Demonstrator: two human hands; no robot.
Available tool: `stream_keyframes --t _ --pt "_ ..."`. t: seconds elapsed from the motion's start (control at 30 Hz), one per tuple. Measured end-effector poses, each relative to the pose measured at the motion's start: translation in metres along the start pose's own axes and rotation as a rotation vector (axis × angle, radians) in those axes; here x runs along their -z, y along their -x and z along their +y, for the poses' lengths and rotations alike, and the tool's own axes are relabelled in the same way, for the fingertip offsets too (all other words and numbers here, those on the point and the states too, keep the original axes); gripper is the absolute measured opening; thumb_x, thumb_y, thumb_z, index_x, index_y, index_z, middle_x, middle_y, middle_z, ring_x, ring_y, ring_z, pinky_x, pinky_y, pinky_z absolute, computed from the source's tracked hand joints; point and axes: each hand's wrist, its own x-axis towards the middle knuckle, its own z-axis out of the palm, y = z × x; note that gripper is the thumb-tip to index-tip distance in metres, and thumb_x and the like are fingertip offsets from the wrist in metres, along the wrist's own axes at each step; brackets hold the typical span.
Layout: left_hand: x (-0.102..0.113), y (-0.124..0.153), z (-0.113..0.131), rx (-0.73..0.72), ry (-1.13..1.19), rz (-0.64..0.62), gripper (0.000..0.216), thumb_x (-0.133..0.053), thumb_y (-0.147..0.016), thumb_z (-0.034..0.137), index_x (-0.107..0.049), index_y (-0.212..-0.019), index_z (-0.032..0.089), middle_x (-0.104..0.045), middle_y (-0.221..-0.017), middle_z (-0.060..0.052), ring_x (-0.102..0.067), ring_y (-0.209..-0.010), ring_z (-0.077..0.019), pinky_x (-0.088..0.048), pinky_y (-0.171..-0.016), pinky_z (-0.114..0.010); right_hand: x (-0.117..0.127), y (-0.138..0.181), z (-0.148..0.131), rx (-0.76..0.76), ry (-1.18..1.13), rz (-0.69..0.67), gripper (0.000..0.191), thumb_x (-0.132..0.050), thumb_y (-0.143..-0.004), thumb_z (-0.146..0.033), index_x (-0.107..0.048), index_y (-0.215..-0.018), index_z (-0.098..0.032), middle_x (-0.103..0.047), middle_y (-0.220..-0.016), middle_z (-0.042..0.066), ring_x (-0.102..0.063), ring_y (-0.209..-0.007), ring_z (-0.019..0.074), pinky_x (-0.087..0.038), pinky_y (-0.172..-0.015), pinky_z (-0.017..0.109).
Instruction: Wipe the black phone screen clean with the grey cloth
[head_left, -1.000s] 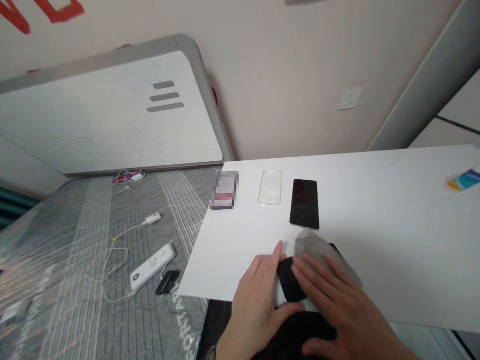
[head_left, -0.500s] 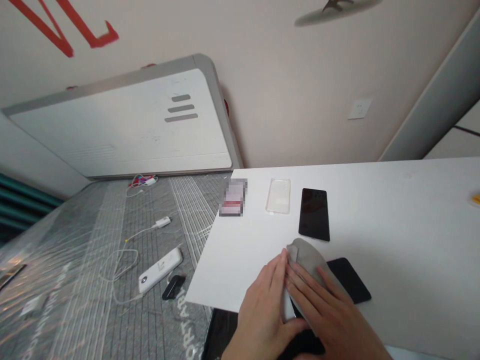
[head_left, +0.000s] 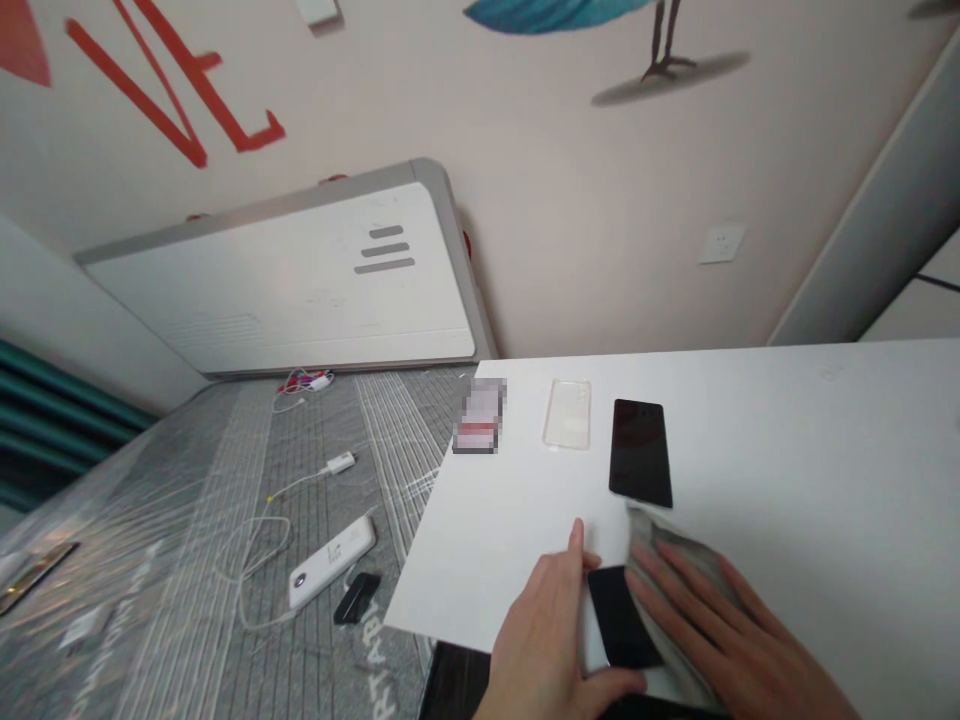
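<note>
A black phone point(head_left: 622, 618) lies on the white table in front of me, its right part hidden under a grey cloth point(head_left: 651, 520). My left hand point(head_left: 544, 630) braces the phone from the left. One fingertip is at its far corner and the thumb at its near edge, while the index finger points away. Flat over the cloth lies my right hand point(head_left: 720, 610), pressing it down with fingers close together; its thumb is hidden. Just beyond the cloth rests a larger black slab, like a phone or small tablet point(head_left: 640, 452).
A clear phone case point(head_left: 568, 413) and a pixelated item point(head_left: 480, 415) lie toward the back of the white table point(head_left: 825, 480). Left of the table, a plastic-covered grey striped surface holds a white power bank point(head_left: 332, 562), cables and a small black object point(head_left: 357, 598). A headboard point(head_left: 300, 290) stands behind.
My right hand has slid right with the cloth, away from my left hand. The left part of the black phone now shows between the hands. The camera view has tilted up.
</note>
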Motion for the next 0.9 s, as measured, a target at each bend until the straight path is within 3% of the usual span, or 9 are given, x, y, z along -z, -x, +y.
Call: stream_keyframes --t 0.07,0.2,0.33,0.5,0.6,0.67,0.73,0.8,0.9 --pt "0.002 0.0 0.003 0.019 0.007 -0.01 0.152 -0.104 -0.065 0.028 0.002 -0.173 0.034 -0.063 -0.148 -0.013 -0.064 -0.134 -0.0331 -0.055 -0.114 -0.048 0.006 0.025 0.012 -0.082 0.044 -0.025 0.1 -0.055 -0.092 -0.076 -0.041 -0.165 -0.008 -0.058 -0.157 0.015 -0.066 -0.132 0.0404 -0.061 -0.089 0.055" --pt "0.011 0.004 0.013 0.005 -0.004 -0.044 0.135 -0.094 -0.077 0.022 -0.001 -0.173 0.036 -0.06 -0.153 -0.011 -0.06 -0.14 -0.0328 -0.051 -0.119 -0.053 0.016 0.057 0.019 -0.161 0.08 -0.067 0.101 -0.052 -0.093 -0.074 -0.032 -0.169 -0.01 -0.058 -0.157 0.017 -0.065 -0.133 0.0436 -0.059 -0.091 0.059" --pt "0.022 0.007 0.019 -0.025 -0.028 -0.12 0.12 -0.083 -0.086 0.016 -0.003 -0.173 0.039 -0.048 -0.166 -0.009 -0.042 -0.156 -0.034 -0.035 -0.131 -0.062 0.019 0.057 0.016 -0.169 0.11 -0.118 0.1 -0.051 -0.094 -0.074 -0.036 -0.166 -0.006 -0.052 -0.161 0.022 -0.058 -0.139 0.0486 -0.052 -0.098 0.066" --pt "0.02 0.006 0.018 0.021 -0.013 -0.118 0.125 -0.088 -0.081 0.012 -0.007 -0.172 0.044 -0.049 -0.165 -0.004 -0.036 -0.158 -0.0314 -0.036 -0.132 -0.062 0.011 0.036 -0.011 -0.113 0.076 -0.038 0.094 -0.048 -0.093 -0.08 -0.054 -0.154 -0.009 -0.06 -0.157 0.015 -0.054 -0.139 0.0468 -0.044 -0.104 0.061" --pt "0.02 0.006 0.015 -0.015 -0.02 -0.098 0.127 -0.086 -0.083 0.011 -0.002 -0.17 0.048 -0.051 -0.164 -0.002 -0.036 -0.158 -0.0302 -0.031 -0.133 -0.065 0.005 0.014 -0.038 -0.045 0.014 0.028 0.058 -0.052 -0.1 -0.052 -0.063 -0.147 -0.019 -0.063 -0.155 0.003 -0.055 -0.14 0.0371 -0.045 -0.104 0.052" --pt "0.021 0.006 0.013 -0.031 -0.03 -0.098 0.125 -0.085 -0.085 0.013 -0.001 -0.17 0.048 -0.052 -0.163 -0.002 -0.036 -0.158 -0.0301 -0.027 -0.134 -0.068 0.006 0.008 -0.044 -0.026 -0.022 0.026 0.053 -0.052 -0.099 -0.035 -0.063 -0.148 -0.021 -0.061 -0.158 -0.002 -0.056 -0.141 0.0318 -0.047 -0.104 0.047" --pt "0.022 0.005 0.013 -0.027 -0.041 -0.102 0.122 -0.086 -0.086 0.017 -0.003 -0.169 0.047 -0.053 -0.162 -0.002 -0.037 -0.157 -0.0305 -0.021 -0.134 -0.072 0.014 0.015 -0.037 -0.054 -0.043 -0.026 0.061 -0.053 -0.1 -0.047 -0.058 -0.153 -0.017 -0.057 -0.161 0.002 -0.056 -0.142 0.0328 -0.048 -0.104 0.048" --pt "0.022 0.003 0.015 -0.015 -0.046 -0.094 0.122 -0.089 -0.084 0.02 -0.005 -0.169 0.046 -0.054 -0.16 -0.003 -0.038 -0.157 -0.0316 -0.019 -0.134 -0.074 0.024 0.03 -0.023 -0.121 -0.033 -0.08 0.084 -0.052 -0.097 -0.068 -0.052 -0.158 -0.011 -0.055 -0.162 0.01 -0.056 -0.142 0.0363 -0.046 -0.108 0.051" --pt "0.02 -0.001 0.019 -0.015 -0.048 -0.082 0.125 -0.092 -0.081 0.022 -0.006 -0.168 0.046 -0.057 -0.157 -0.003 -0.045 -0.152 -0.031 -0.02 -0.134 -0.073 0.03 0.041 -0.015 -0.223 -0.001 -0.091 0.099 -0.052 -0.094 -0.079 -0.048 -0.159 -0.005 -0.054 -0.161 0.018 -0.056 -0.142 0.0397 -0.029 -0.125 0.053"
